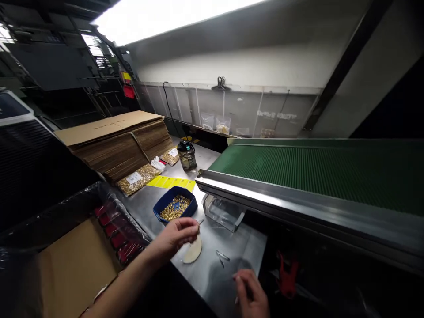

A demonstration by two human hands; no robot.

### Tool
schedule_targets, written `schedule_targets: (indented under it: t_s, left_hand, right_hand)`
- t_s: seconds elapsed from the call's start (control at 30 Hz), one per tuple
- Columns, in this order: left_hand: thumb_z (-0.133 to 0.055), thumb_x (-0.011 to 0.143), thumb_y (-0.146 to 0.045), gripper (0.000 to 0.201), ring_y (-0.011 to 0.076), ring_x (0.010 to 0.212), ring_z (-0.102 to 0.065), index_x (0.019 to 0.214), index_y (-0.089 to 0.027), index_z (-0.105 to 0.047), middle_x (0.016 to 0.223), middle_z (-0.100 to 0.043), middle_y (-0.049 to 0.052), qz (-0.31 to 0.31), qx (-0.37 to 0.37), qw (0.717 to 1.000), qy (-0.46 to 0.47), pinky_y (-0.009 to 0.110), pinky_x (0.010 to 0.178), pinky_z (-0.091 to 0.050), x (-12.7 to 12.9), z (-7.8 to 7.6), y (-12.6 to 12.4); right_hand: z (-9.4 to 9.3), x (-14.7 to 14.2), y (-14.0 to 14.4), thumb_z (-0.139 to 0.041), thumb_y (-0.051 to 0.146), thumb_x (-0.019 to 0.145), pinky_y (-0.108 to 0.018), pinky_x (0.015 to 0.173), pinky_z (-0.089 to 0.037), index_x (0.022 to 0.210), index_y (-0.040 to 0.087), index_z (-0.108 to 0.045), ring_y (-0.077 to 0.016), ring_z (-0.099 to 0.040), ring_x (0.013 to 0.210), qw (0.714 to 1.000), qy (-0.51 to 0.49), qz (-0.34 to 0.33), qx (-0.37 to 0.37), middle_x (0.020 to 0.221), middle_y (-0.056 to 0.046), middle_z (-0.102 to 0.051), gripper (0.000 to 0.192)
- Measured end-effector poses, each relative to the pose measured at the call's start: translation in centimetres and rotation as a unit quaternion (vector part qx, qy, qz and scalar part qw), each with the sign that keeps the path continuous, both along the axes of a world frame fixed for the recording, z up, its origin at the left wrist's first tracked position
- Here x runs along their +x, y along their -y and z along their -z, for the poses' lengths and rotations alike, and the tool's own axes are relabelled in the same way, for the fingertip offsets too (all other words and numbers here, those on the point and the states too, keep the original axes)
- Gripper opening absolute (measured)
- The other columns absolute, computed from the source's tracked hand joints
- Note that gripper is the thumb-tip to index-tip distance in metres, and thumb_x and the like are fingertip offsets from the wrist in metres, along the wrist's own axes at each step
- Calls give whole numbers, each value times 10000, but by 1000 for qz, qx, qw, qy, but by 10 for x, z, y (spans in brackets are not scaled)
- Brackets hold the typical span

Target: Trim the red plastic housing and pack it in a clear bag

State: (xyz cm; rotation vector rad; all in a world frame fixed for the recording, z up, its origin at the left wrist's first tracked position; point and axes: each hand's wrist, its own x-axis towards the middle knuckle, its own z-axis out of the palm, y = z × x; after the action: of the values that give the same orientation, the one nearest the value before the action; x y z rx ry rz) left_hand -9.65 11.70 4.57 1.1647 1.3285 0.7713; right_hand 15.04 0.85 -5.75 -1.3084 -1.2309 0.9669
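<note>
**Two hands over the steel desk, one blue tray of brass bits**

I count two hands, both mine. My left hand (pixel 179 234) sits at the middle of the desk (pixel 228 265), fingers pinched together on a small silvery piece that pokes out at 3 o'clock; what it is I cannot make out. My right hand (pixel 250 293), at 5 o'clock from the left, is cut off by the lower edge and blurred, fingers loosely curled; whether it holds anything I cannot tell.

Just below my left hand lies one pale round disc (pixel 193 251), partly hidden by my fingers. At 4 o'clock from the disc lie a few small metal clips (pixel 221 256), too small to count.

One blue tray (pixel 160 204), at 12 o'clock from my left hand, holds a heap of small brass-coloured parts with a blue bit on top. Two clear bags (pixel 137 179) of similar parts lie beside one stack of flat cardboard (pixel 122 141). One dark jar (pixel 187 155) stands at 12 o'clock from the tray, with yellow sheets (pixel 172 182) between them. One clear plastic box (pixel 223 212) sits under the green conveyor (pixel 318 172).
</note>
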Motion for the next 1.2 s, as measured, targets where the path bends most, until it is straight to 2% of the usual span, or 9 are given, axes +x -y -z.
schedule_targets:
  t_s: [0.1, 0.2, 0.27, 0.5, 0.67, 0.8, 0.9, 1.07, 1.2]
  left_hand:
    - [-820, 741, -575, 494, 117, 691, -582, 928, -138, -685, 821, -650, 53, 26, -93, 990, 107, 222, 650, -464, 64, 8, 49]
    - [-916, 729, -389, 347, 76, 640, -574, 844, -122, -727, 761, -649, 39, 23, -225, 932, 284, 175, 630, -448, 114, 15, 77]
    - [-939, 717, -343, 313, 73, 597, -579, 828, -124, -745, 718, -655, 31, 22, -264, 908, 325, 170, 600, -450, 137, 18, 84]
    - [-975, 662, -316, 322, 83, 570, -599, 822, -128, -769, 699, -682, 35, 60, -298, 908, 289, 171, 572, -454, 188, 18, 82]
    - [-974, 673, -316, 333, 71, 551, -560, 816, -135, -733, 661, -642, 11, 90, -316, 884, 332, 160, 542, -406, 226, 12, 76]
    - [-964, 694, -300, 345, 82, 575, -585, 834, -129, -699, 748, -701, 59, 100, -327, 871, 354, 163, 543, -400, 248, 4, 72]
    - [-975, 677, -272, 363, 91, 609, -611, 844, -127, -688, 749, -701, 53, 91, -332, 867, 359, 162, 559, -421, 256, 2, 72]
    - [-947, 724, -260, 326, 71, 588, -587, 843, -131, -672, 708, -669, 13, 89, -309, 880, 349, 158, 563, -442, 256, 3, 78]
    - [-931, 745, -290, 333, 87, 601, -610, 855, -141, -655, 708, -681, 13, 90, -239, 920, 298, 171, 568, -463, 246, 2, 84]
  right_hand:
    - [-34, 19, 1, -590, 432, 1004, -208, 555, -530, 1094, 230, -732, -112, -605, 561, 998, -65, 3, 4, 908, -36, -701, 263]
    - [-67, 45, 3, -585, 401, 1012, -214, 653, -550, 1174, 249, -718, -131, -648, 675, 997, -65, -28, 24, 921, -29, -687, 259]
    - [-78, 61, 7, -593, 398, 1013, -230, 709, -552, 1121, 267, -743, -155, -671, 769, 997, -48, -52, 34, 920, -28, -678, 226]
    - [-62, 114, 22, -667, 354, 997, -228, 675, -554, 1065, 315, -799, -156, -677, 766, 997, 1, -54, 62, 870, -25, -657, 153]
    - [-58, 135, 31, -717, 543, 924, -247, 631, -546, 872, 281, -810, -152, -631, 669, 990, -131, 58, -7, 772, -18, -642, 283]
    - [-64, 142, 39, -792, 551, 850, -228, 523, -528, 853, 261, -793, -144, -638, 596, 945, -293, 94, -106, 757, -15, -691, 290]
    - [-69, 147, 43, -803, 535, 839, -233, 537, -547, 863, 247, -799, -166, -674, 629, 932, -310, 117, -145, 770, -36, -729, 288]
    - [-72, 152, 46, -786, 522, 855, -234, 619, -521, 810, 252, -777, -145, -614, 655, 963, -213, 141, -85, 793, -16, -664, 274]
    - [-73, 141, 50, -732, 490, 913, -232, 667, -509, 833, 283, -773, -161, -632, 730, 982, -130, 130, -49, 828, -6, -642, 225]
